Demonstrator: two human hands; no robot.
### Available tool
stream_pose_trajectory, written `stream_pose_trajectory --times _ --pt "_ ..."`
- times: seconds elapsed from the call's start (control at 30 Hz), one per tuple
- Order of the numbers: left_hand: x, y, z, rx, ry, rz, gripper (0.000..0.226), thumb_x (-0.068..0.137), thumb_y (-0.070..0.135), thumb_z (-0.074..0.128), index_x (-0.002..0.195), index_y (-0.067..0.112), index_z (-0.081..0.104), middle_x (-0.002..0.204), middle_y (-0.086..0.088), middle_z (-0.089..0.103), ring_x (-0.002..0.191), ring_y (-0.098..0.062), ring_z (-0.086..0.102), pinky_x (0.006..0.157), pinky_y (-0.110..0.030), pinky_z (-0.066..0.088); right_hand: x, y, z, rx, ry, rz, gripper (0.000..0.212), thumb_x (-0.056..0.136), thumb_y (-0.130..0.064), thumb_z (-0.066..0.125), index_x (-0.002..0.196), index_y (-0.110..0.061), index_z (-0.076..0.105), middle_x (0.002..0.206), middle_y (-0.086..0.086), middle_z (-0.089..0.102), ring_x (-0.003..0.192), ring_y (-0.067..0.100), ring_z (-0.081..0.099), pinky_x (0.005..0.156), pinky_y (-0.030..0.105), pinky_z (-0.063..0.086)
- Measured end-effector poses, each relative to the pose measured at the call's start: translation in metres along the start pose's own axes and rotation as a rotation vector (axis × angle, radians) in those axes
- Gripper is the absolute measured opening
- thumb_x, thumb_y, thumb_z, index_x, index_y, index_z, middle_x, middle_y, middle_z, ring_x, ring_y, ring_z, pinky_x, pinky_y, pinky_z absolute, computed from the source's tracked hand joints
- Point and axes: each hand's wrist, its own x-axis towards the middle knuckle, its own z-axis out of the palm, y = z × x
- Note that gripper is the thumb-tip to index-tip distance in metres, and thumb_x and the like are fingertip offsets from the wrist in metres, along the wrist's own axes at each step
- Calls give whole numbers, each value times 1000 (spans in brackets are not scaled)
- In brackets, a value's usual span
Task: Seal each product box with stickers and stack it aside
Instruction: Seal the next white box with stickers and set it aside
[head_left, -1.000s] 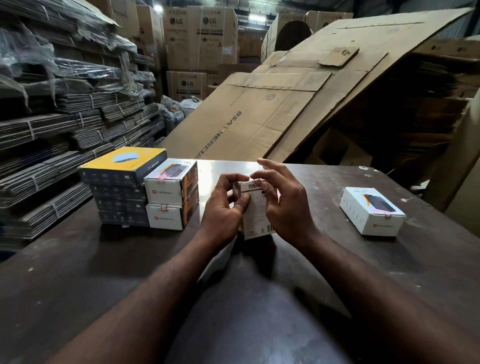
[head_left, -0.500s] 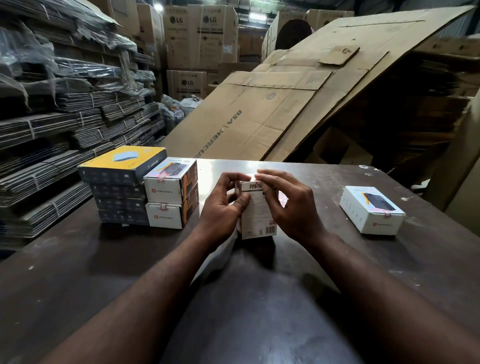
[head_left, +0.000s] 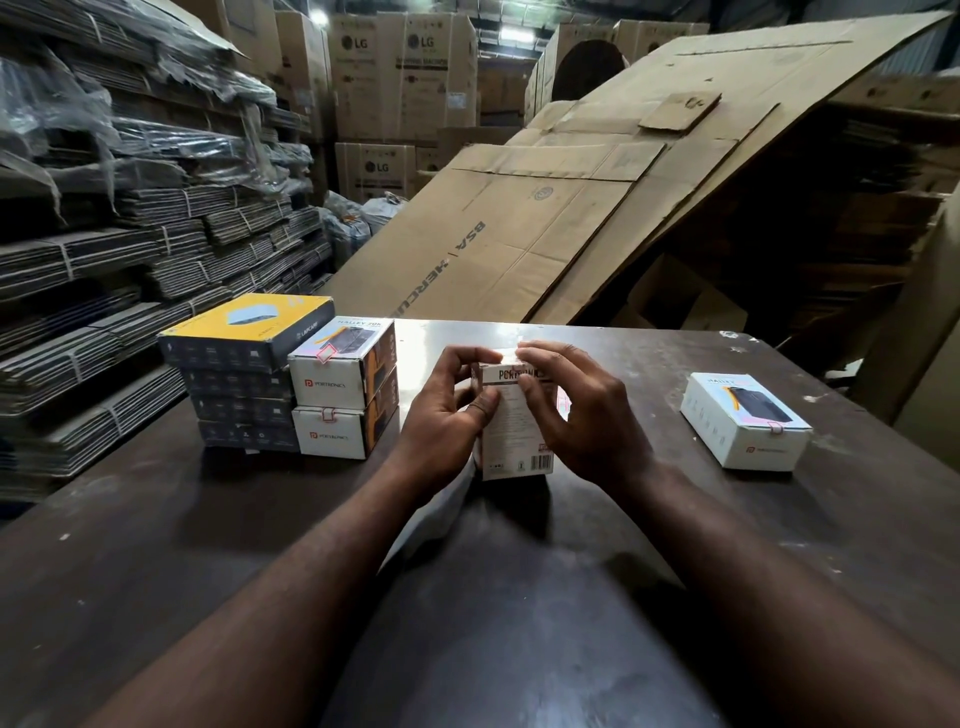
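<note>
Filling the upper right of the frame, a huge flattened cardboard sheet (head_left: 571, 208) leans at a slant. Down the left edge, strapped bundles of flat cardboard (head_left: 104, 249) pile high. Across the whole lower half runs the dark tabletop (head_left: 156, 545).

Left of centre on it, a stack of dark boxes (head_left: 239, 410) stands topped by a yellow-lidded box (head_left: 244, 327). Touching that stack's right side sit two white boxes (head_left: 337, 405), one on the other, each with a red-edged sticker (head_left: 324, 355) over its front lip. Well apart, at the right, a lone white box (head_left: 743, 421) lies flat, a sticker on its near edge too.

Dead centre, the product box (head_left: 514, 431) stands upright on its end on the tabletop, barcode low on the face. The left hand (head_left: 447, 415) grips its left side, fingers curled over the top corner. The right hand (head_left: 587, 415) pinches the top edge, fingertips above and thumb on the face. Whether a sticker sits under those fingertips, I cannot tell.
</note>
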Motion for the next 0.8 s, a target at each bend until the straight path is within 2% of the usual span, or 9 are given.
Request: stream_pose_trajectory --times 0.1,0.2,0.37,0.5,0.57,0.63,0.7,0.8 --pt "1 -3 0 8 6 10 27 99 2 57 108 27 57 113 -1 61 105 -23 64 81 -33 56 1 -1 2 34 36 59 26 98 -19 64 115 -2 72 118 11 71 110 20 67 94 35 55" --pt "1 -2 1 13 13 11 21 91 16 60 107 30 58 113 1 62 105 -21 65 82 -34 57 5 -4 6 111 83 147 20 95 -22 69 105 -6 74 109 5 72 102 13 68 86 33 56" --pt "1 -2 0 7 17 2 24 100 5 55 109 27 57 110 -1 63 103 -19 63 84 -38 56 11 -5 4 303 28 342 16 92 -21 70 103 -11 75 108 -3 72 101 9 68 83 39 59" --pt "1 0 6 74 109 -11 18 87 37 59 105 33 60 106 -1 67 94 -11 63 78 -32 52 10 -4 7 506 -15 507 22 88 -19 62 106 -19 74 126 -7 68 117 11 64 95 46 56" --pt "1 -1 10 136 194 0 35 79 56 61 103 30 59 101 1 69 90 -9 66 78 -32 54 7 -11 9 543 -9 543 30 86 -16 57 111 -19 74 138 -6 63 126 5 58 104 40 52" --pt "-1 0 12 225 292 45 46 75 64 63 101 27 57 93 3 68 84 -7 67 77 -30 55 6 -21 8 482 -5 496 33 87 -14 54 114 -17 74 141 -6 61 124 -5 57 105 30 51" --pt "-2 0 10 298 382 86 42 80 56 72 98 22 53 85 5 65 74 -6 66 69 -31 55 5 -29 8 436 1 426 33 89 -13 53 115 -14 74 138 -8 61 120 -9 58 101 27 52" --pt "-2 1 5 405 402 128 30 89 38 74 99 20 53 81 8 64 68 3 63 65 -27 54 2 -31 11 386 19 377 29 93 -18 55 115 -13 73 137 -9 63 118 -1 63 99 33 55"
